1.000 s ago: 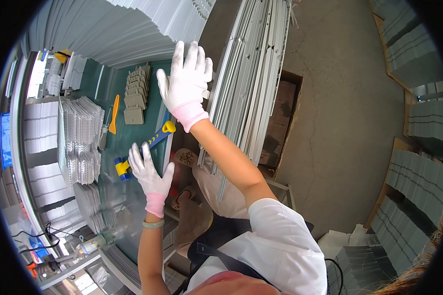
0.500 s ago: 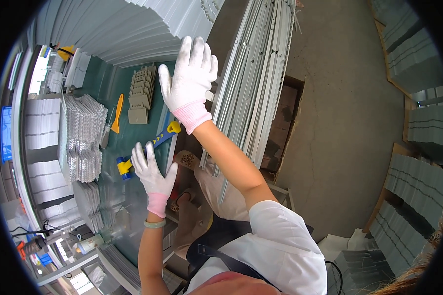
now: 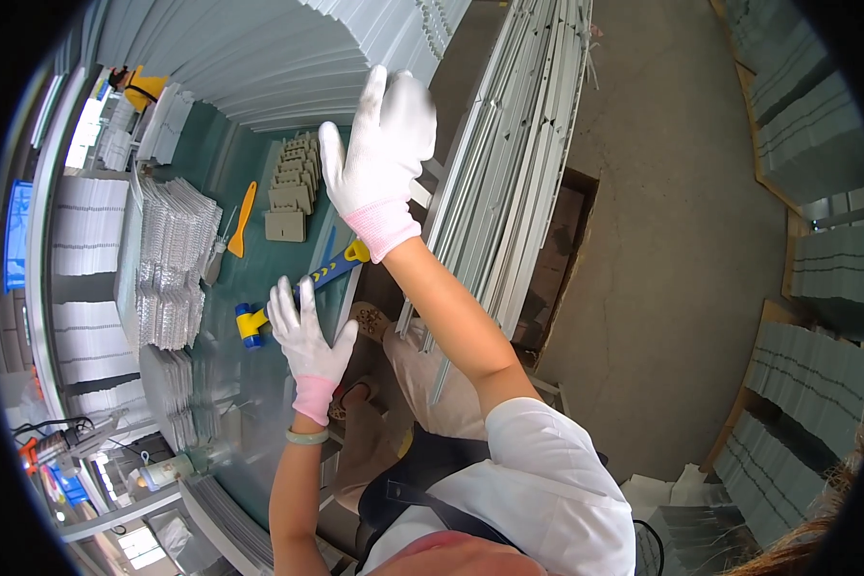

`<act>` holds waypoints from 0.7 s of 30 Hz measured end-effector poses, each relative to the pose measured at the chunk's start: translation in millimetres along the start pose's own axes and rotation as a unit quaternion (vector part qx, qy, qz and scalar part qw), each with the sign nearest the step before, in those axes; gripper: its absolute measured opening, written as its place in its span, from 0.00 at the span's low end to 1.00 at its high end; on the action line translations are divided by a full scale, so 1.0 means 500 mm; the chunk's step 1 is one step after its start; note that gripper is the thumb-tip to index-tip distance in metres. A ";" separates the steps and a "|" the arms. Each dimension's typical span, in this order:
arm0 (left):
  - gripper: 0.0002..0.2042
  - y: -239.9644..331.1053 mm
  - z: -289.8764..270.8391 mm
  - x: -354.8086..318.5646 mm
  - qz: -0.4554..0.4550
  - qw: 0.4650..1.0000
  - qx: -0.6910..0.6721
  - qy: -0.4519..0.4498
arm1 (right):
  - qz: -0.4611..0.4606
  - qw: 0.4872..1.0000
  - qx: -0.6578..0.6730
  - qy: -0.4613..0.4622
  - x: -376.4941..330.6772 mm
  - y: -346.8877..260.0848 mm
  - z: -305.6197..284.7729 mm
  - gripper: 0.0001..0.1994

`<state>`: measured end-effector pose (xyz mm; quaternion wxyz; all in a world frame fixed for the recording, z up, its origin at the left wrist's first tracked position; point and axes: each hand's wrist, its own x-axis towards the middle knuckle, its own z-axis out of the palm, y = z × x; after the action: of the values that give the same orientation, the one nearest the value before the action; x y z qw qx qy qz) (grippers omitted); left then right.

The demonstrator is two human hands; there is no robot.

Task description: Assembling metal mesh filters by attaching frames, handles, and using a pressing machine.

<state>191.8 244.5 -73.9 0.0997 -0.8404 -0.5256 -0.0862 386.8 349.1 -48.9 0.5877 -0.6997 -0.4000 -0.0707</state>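
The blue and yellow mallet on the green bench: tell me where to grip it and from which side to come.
Probably best gripped on the blue handle's middle, coming down from above. The mallet lies flat on the green bench, its head beside the left hand, its yellow end near the raised right hand. The long, bare handle offers a wrap.

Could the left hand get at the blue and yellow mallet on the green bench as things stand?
Probably yes: the left hand is open and hovers right over the mallet, nothing between them.
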 end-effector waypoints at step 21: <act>0.40 -0.009 0.006 -0.004 -0.010 1.000 -0.012 -0.005 | -0.030 0.999 0.012 0.027 0.019 -0.024 0.007 0.38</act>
<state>186.9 245.7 -77.1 0.0861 -0.8369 -0.5332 -0.0894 384.3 356.4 -35.5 0.6044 -0.6779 -0.4059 -0.1019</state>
